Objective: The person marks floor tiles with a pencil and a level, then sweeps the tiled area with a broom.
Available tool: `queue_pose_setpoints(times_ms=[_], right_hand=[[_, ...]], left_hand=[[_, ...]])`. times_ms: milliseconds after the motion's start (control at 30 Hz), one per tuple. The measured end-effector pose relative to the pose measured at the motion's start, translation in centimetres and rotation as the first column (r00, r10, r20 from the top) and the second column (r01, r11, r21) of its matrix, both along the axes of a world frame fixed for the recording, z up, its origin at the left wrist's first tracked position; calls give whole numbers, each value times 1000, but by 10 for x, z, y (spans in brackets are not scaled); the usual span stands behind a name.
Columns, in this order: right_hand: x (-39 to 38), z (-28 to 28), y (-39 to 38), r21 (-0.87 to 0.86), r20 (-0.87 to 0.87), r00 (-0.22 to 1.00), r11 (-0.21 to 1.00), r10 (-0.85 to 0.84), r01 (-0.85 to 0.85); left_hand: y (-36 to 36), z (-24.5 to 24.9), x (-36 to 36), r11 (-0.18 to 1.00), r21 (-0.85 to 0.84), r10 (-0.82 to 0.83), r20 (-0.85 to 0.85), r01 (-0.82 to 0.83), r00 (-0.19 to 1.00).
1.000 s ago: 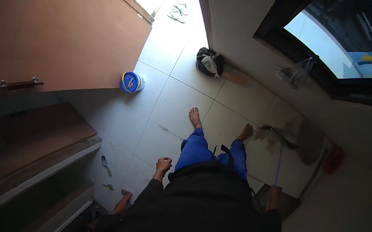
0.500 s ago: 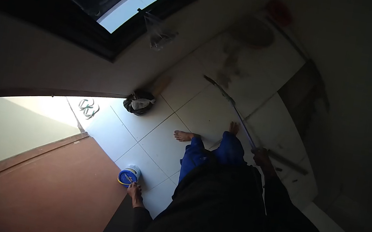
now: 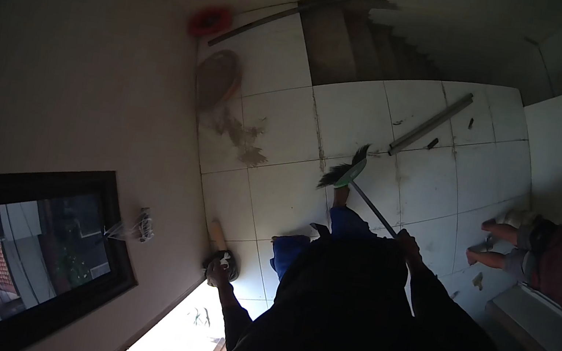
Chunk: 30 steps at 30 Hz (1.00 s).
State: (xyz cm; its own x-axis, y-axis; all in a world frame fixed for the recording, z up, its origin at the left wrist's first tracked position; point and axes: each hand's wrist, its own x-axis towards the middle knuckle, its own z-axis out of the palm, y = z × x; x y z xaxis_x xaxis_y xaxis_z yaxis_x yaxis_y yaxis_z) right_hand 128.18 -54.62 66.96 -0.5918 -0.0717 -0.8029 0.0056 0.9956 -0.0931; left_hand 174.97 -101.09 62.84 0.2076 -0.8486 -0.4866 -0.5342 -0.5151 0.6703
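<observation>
The room has a white tiled floor (image 3: 435, 186) with a dirty smear (image 3: 239, 135) near the left wall, a staircase (image 3: 363, 40) rising at the far end, a dark-framed window (image 3: 24, 244) low on the left, a metal bar (image 3: 429, 124) lying on the tiles and another person (image 3: 550, 254) sitting at the right edge. The right hand (image 3: 409, 243) is clenched around the handle of a broom (image 3: 348, 174), whose green-edged bristle head rests on the tiles ahead, just beyond the person's foot. The left hand (image 3: 215, 274) hangs well apart from it, beside a dark bag (image 3: 228, 262) at the wall; whether its fingers are curled is unclear.
</observation>
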Motion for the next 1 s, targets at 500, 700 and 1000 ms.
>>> queue_pose_setpoints(times_ms=[500,700,1000], right_hand=[[92,41,20,-73,-355,589,650,-726,757],[183,-18,27,-120,-119,436,448,-892,886],[146,-10,115,-73,-18,294,294,-956,953]], left_hand=[[-72,34,-671,-366,373,-702,491,853,-516],[258,344,-975,-793,-400,-587,704,460,-400],[771,488,-986,-799,-600,-599,788,42,-141]])
